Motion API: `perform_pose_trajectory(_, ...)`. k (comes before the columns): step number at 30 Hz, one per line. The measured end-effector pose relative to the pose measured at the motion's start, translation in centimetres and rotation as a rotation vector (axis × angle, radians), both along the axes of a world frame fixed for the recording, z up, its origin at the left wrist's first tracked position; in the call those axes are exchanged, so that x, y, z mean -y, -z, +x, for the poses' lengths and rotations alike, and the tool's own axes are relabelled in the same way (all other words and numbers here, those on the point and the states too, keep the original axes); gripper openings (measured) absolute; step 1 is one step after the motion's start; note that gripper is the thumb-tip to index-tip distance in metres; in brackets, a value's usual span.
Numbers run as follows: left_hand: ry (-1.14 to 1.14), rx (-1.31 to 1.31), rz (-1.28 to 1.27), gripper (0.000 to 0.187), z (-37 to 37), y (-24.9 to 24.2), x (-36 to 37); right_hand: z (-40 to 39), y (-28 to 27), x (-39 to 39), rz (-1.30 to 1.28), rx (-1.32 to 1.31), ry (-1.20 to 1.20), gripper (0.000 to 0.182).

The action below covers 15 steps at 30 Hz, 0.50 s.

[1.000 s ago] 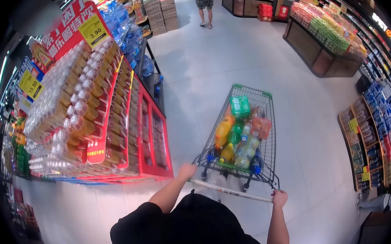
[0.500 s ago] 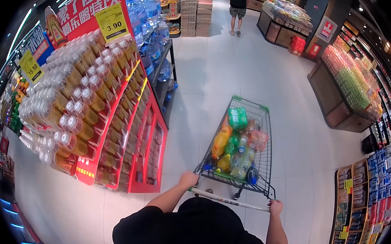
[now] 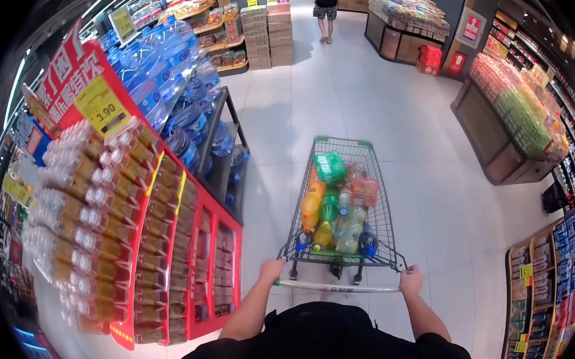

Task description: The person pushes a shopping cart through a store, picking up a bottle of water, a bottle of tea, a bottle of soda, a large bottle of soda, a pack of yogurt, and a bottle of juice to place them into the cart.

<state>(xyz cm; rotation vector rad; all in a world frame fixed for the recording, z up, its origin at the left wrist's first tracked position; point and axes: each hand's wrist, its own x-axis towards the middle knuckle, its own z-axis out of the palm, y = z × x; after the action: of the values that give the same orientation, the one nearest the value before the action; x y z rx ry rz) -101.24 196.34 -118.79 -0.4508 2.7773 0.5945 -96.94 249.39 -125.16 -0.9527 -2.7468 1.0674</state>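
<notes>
Best pushed straight and slowly, both left hand [image 3: 271,271] and right hand [image 3: 411,281] wrapped tight around cart handle [image 3: 338,286], keeping bottle-filled cart [image 3: 375,193] clear of red drinks display [image 3: 192,253].

A yellow price tag [image 3: 100,106] reading "3.90" stands on the red bottle display [image 3: 173,254].
</notes>
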Motion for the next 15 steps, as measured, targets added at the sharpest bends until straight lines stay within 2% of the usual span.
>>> perform_pose_trajectory(3,-0.012,-0.012,-0.042,0.051,-4.3,-1.5,0.3,-5.5,1.1,-0.1,-0.059,-0.007,-0.037,0.033)
perform_pose_trajectory(5,-0.208,0.085,0.098,0.052,-7.3,-4.3,-0.8,-9.4,0.7,0.1,-0.077,0.031,-0.082,0.035)
perform_pose_trajectory(6,-0.207,0.084,0.102,0.052,-8.6,-4.3,-0.6,-11.1,0.3,-0.2,-0.082,0.076,-0.13,0.037)
perform_pose_trajectory(8,0.121,0.047,-0.144,0.05,-11.9,-3.2,1.0,-15.1,0.0,0.1,-0.075,0.066,-0.156,0.037)
perform_pose_trajectory(9,0.11,0.04,-0.141,0.05,-13.6,-3.2,0.7,-16.9,-0.1,0.3,-0.073,0.071,-0.185,0.036)
perform_pose_trajectory(11,-0.144,0.037,-0.026,0.046,-16.3,-3.5,1.0,-21.2,-0.6,0.6,-0.084,0.091,-0.203,0.036)
perform_pose_trajectory(13,-0.216,0.09,-0.003,0.044,-19.3,-5.1,0.6,-24.1,-2.2,0.5,-0.179,0.015,-0.213,0.037)
perform_pose_trajectory(15,-0.279,0.114,0.035,0.041,-22.4,-5.2,0.4,-27.2,-2.2,1.0,-0.149,0.002,-0.197,0.037)
